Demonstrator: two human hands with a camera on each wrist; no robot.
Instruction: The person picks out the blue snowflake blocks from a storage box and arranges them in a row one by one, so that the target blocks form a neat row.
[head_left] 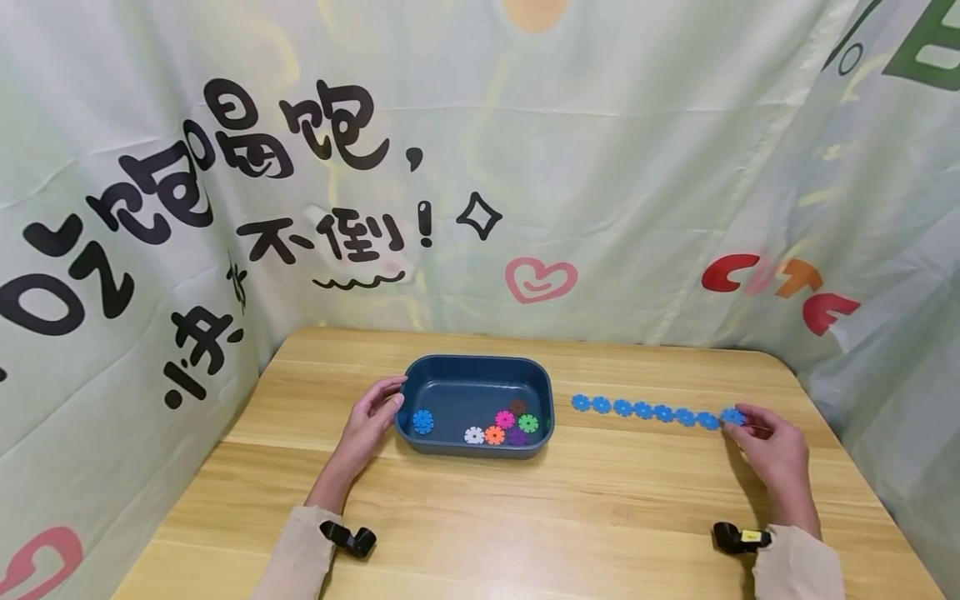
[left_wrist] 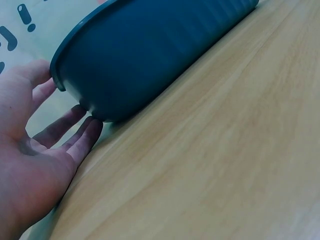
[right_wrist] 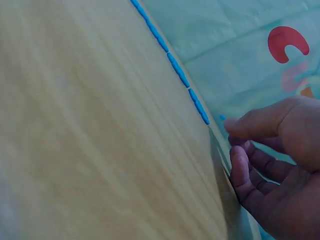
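My left hand (head_left: 375, 414) rests against the left end of a dark blue rectangular tray (head_left: 474, 450). Its fairly straight fingers (left_wrist: 92, 132) touch the tray's outer wall and rim. At the right, my right hand (head_left: 776, 450) pinches a blue notched plastic disc (head_left: 732, 416) between thumb and fingers. That disc is at the right end of a row of several blue notched discs (head_left: 643, 410) lying on the table; whether it touches the last one I cannot tell. In the right wrist view only a sliver of the pinched disc (right_wrist: 222, 117) shows beyond the thumb.
Inside the tray lie blue discs (head_left: 423, 422) at the left, and white (head_left: 474, 436), orange (head_left: 494, 435), pink (head_left: 505, 419), green (head_left: 528, 423), purple (head_left: 517, 437) and brown (head_left: 518, 406) ones towards the right. Printed cloth (head_left: 637, 167) hangs behind the wooden table (head_left: 525, 525).
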